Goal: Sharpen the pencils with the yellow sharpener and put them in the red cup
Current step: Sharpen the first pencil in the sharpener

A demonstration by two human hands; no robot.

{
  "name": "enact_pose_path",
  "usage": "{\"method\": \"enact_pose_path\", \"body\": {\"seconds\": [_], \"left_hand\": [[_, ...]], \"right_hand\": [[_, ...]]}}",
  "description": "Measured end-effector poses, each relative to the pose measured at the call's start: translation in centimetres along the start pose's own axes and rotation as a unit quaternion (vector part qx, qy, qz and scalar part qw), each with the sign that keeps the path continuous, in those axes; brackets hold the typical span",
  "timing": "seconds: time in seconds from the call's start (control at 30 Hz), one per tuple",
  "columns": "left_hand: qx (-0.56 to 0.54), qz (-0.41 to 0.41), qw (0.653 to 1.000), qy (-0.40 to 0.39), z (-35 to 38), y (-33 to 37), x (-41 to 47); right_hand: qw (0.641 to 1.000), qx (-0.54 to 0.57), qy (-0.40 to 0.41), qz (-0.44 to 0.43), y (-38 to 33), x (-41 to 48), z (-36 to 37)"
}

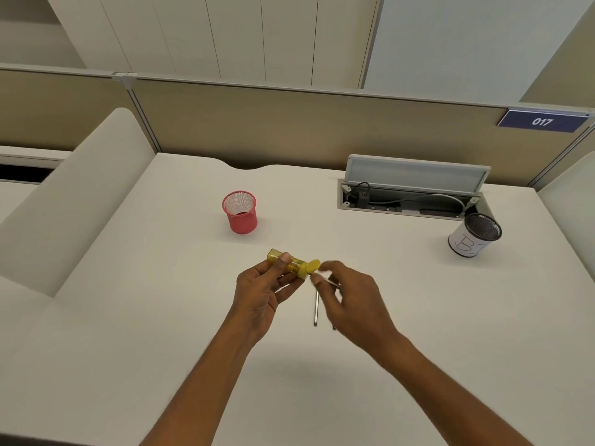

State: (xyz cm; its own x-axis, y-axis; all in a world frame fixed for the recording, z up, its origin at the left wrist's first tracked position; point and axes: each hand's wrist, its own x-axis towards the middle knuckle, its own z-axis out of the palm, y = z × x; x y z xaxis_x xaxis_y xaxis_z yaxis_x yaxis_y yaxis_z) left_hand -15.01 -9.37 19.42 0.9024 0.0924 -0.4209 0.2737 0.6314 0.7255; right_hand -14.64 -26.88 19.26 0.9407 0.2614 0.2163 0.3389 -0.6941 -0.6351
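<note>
The red mesh cup [240, 212] stands upright on the white desk [128, 300]. Nearer, the left hand [260, 291] clamps the yellow sharpener [291, 263], its lid flipped open. The right hand [349, 294] pinches a pencil [325, 280] just beside the sharpener; another pencil [316, 307] lies below on the desk.

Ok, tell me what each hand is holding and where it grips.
Left hand grips the yellow sharpener around its clear barrel. Right hand pinches a pencil near its tip, at the sharpener's cap end.
</note>
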Motion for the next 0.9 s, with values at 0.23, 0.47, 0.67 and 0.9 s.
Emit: {"method": "enact_pose_path", "body": {"seconds": [0.23, 0.47, 0.67, 0.9], "left_hand": [[0.013, -0.004, 1.000, 0.005, 0.1, -0.4, 0.3], [0.030, 0.004, 0.999, -0.027, -0.5, -0.5, 0.2], [0.025, 0.017, 1.000, 0.006, -0.2, -0.1, 0.6], [-0.004, 0.008, 1.000, 0.011, -0.3, 0.2, 0.9]], "right_hand": [[0.990, -0.091, 0.056, -0.089, 1.2, -0.2, 1.4], [0.793, 0.423, -0.212, 0.383, -0.1, 2.7, -2.1], [0.988, 0.133, -0.029, 0.070, 0.8, 1.0, 0.0], [0.973, -0.153, 0.081, -0.151, 2.3, 0.3, 1.2]]}}
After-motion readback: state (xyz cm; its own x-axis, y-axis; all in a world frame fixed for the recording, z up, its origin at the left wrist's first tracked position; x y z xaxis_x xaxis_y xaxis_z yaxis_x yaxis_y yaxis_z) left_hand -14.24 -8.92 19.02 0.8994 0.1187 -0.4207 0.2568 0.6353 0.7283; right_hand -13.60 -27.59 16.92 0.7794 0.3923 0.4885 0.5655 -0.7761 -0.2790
